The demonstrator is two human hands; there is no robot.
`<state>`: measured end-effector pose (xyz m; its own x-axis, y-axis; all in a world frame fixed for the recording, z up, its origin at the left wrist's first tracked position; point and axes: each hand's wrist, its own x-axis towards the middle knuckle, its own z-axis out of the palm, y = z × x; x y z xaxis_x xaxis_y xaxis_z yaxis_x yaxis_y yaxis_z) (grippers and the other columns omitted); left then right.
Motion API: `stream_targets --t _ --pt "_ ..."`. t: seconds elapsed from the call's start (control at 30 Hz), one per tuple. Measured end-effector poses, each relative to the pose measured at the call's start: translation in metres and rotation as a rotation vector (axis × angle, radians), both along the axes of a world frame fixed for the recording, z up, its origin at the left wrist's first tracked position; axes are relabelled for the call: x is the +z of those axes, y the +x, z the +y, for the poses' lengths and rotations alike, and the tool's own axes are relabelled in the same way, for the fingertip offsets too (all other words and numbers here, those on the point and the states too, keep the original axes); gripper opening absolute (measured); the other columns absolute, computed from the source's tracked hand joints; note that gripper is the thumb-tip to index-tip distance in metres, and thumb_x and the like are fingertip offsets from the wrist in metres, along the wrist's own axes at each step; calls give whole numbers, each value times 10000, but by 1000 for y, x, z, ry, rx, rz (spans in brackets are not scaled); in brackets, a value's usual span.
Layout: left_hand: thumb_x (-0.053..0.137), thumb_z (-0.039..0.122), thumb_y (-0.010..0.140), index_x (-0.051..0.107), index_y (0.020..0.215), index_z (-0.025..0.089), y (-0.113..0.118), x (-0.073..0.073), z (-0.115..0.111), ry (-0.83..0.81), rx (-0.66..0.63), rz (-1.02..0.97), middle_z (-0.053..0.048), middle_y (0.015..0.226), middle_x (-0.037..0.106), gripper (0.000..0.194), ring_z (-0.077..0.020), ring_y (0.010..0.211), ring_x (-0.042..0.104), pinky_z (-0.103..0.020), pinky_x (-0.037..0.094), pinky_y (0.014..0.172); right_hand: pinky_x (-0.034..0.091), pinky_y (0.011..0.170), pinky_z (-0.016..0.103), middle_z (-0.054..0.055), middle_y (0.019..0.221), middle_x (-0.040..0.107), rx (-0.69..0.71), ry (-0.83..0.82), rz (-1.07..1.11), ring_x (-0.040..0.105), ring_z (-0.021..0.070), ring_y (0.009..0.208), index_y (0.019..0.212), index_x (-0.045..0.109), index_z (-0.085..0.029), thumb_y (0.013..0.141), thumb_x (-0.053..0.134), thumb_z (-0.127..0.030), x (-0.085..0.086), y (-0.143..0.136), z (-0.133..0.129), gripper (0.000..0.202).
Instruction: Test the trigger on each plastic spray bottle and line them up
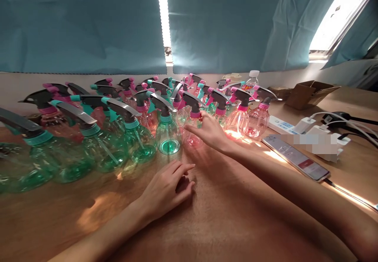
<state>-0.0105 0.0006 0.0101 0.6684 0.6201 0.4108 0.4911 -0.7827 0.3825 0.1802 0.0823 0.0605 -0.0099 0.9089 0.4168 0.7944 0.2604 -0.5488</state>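
Observation:
In the head view my right hand point(211, 132) grips a clear pink spray bottle point(194, 140) with a dark trigger head. My thumb lies across its front and the other fingers are mostly hidden behind it. The bottle stands upright on the wooden table, in the front row. My left hand point(165, 187) rests on the table nearer to me, its fingers loosely bent and apart, with nothing in it. Just beyond it stands a green spray bottle point(168, 138) with a turquoise collar. More green bottles point(138, 145) line up to the left.
Several more spray bottles, pink and green, crowd the table back to the wall. On the right lie a phone point(297, 157) with a cable and a white power strip point(280, 125) with plugs. A cardboard box point(307, 94) sits farther back. Blue curtains point(88, 25) hang behind.

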Motion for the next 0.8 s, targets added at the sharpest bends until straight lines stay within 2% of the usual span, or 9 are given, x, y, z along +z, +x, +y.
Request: stream_targets --t 0.1,0.17,0.27,0.33,0.43,0.53,0.63,0.7,0.8 --pt "495 228 909 495 1231 211 -1 2 -1 -14 37 -34 -34 926 591 323 -202 832 620 -340 520 750 428 646 374 119 946 631 13 3 -23 601 292 848 992 545 -141 778 589 -573 1 4 -6 484" --pt "491 243 918 428 1297 240 -2 4 -1 -28 113 -84 -32 971 587 384 -204 861 628 -350 527 760 411 630 354 90 904 622 38 6 -38 591 266 812 956 540 -162 782 580 -580 3 8 -16 454" --pt "531 291 912 344 1360 269 0 5 -1 -18 227 -171 -48 1077 561 486 -233 965 611 -389 522 798 389 601 328 63 874 613 64 20 -41 573 226 756 934 557 -179 785 585 -581 7 14 -41 430" --pt "592 339 887 325 1375 274 6 4 -2 -25 252 -203 -73 1180 525 560 -271 1082 564 -433 499 859 372 574 309 56 841 613 87 42 -27 561 209 731 888 578 -184 771 607 -590 10 19 -61 423" --pt "679 411 832 281 1409 279 20 2 -8 -125 228 -231 -105 1332 456 713 -320 1218 482 -500 435 969 375 571 292 33 816 635 195 59 -19 571 204 766 824 599 -212 793 626 -535 14 27 -90 326" --pt "745 447 775 275 1420 275 36 1 -18 -250 156 -243 -120 1391 434 816 -352 1249 462 -527 405 1011 431 720 329 10 975 671 331 53 -11 584 211 904 888 647 -264 816 638 -490 20 38 -111 237" --pt "762 430 767 291 1422 268 49 2 -27 -351 85 -258 -120 1389 456 822 -360 1250 466 -529 404 1019 437 821 364 18 984 654 379 56 38 563 218 963 938 674 -272 802 657 -499 27 49 -119 265" --pt "741 404 796 310 1409 268 56 2 -30 -400 29 -259 -114 1371 481 762 -347 1238 484 -517 408 1019 458 752 354 36 904 626 386 -11 124 564 207 869 968 670 -233 763 691 -506 31 55 -118 342" --pt "718 376 820 346 1367 257 65 1 -34 -421 -16 -251 -111 1326 521 672 -326 1196 527 -495 431 998 467 636 326 30 882 602 470 -145 299 559 180 754 1173 609 -244 748 707 -486 32 63 -110 499"
